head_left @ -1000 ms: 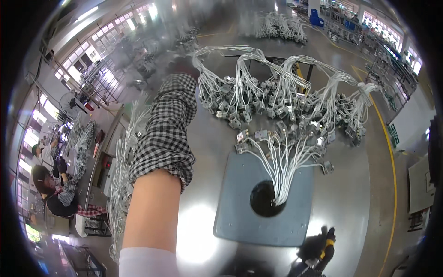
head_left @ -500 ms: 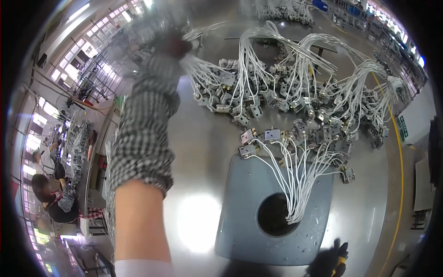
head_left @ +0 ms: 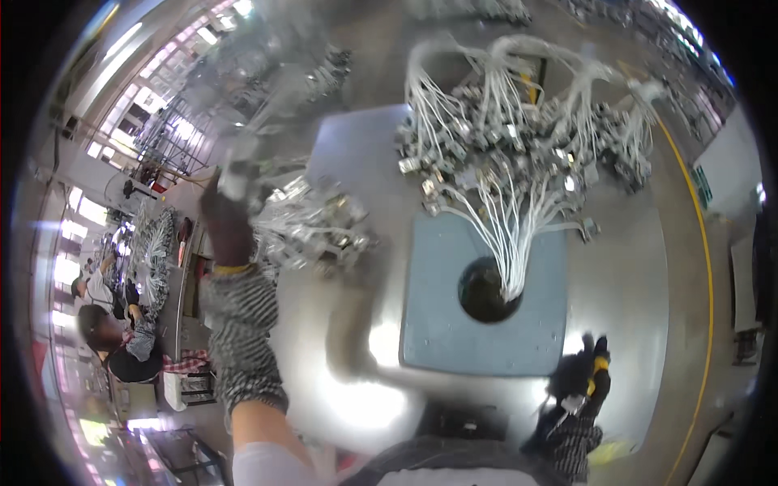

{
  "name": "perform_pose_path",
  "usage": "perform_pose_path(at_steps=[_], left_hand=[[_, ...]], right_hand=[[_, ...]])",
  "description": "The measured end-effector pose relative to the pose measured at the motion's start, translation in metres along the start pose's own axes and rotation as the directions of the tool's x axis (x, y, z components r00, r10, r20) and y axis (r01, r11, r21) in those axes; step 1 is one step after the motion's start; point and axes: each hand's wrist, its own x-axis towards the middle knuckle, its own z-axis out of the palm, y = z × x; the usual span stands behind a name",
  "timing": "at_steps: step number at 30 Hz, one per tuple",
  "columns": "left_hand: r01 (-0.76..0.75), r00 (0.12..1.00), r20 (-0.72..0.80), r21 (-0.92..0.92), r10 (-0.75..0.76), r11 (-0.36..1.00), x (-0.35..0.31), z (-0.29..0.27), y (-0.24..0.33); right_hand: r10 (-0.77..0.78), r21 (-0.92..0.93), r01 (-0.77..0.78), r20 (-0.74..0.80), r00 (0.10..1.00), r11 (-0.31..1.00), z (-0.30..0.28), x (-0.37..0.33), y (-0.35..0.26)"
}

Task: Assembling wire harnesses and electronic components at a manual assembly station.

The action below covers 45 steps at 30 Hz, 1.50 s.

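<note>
The left hand [head_left: 227, 219], in a dark glove with a yellow cuff band and a checked sleeve, is clamped on a bundle of white wire harnesses [head_left: 312, 227] with metal connectors, held over the left part of the shiny metal worktop [head_left: 624, 267]. The bundle's long axis runs roughly left to right, its connector ends pointing right toward the blue-grey mat [head_left: 454, 332]; motion blur makes the single wires hard to tell. More white harnesses [head_left: 519, 162] fan out from the round hole [head_left: 485, 290] in the mat and lie heaped at the worktop's far side. The right hand [head_left: 583, 381], gloved too, sits low by the mat's near right corner; it seems closed on a small part, though I cannot tell. Half a second ago the left arm stretched far up to the top edge; it has since drawn back, bringing the bundle with it.
</note>
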Motion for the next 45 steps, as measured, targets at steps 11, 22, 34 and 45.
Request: perform_pose_path(at_steps=[11, 22, 34, 45], left_hand=[[0.037, 0.568, 0.779, 0.298, -0.266, 0.954, -0.097, 0.026, 0.09], [-0.392, 0.171, 0.816, 0.571, -0.553, 0.721, -0.127, 0.121, 0.068], [-0.842, 0.296, 0.953, 0.227, 0.068, 0.49, -0.204, 0.184, -0.025], [-0.655, 0.755, 0.466, 0.498, 0.461, 0.569, 0.047, 0.246, -0.01]], right_hand=[[0.115, 0.035, -0.122, 0.171, 0.979, 0.992, -0.013, 0.011, -0.004], [0.129, 0.081, -0.145, 0.179, 0.975, 0.986, -0.038, -0.001, -0.008], [0.134, 0.078, -0.135, 0.021, 0.991, 0.988, -0.014, -0.002, -0.01], [0.154, 0.208, -0.129, -0.109, 0.982, 0.97, -0.004, -0.016, -0.015]])
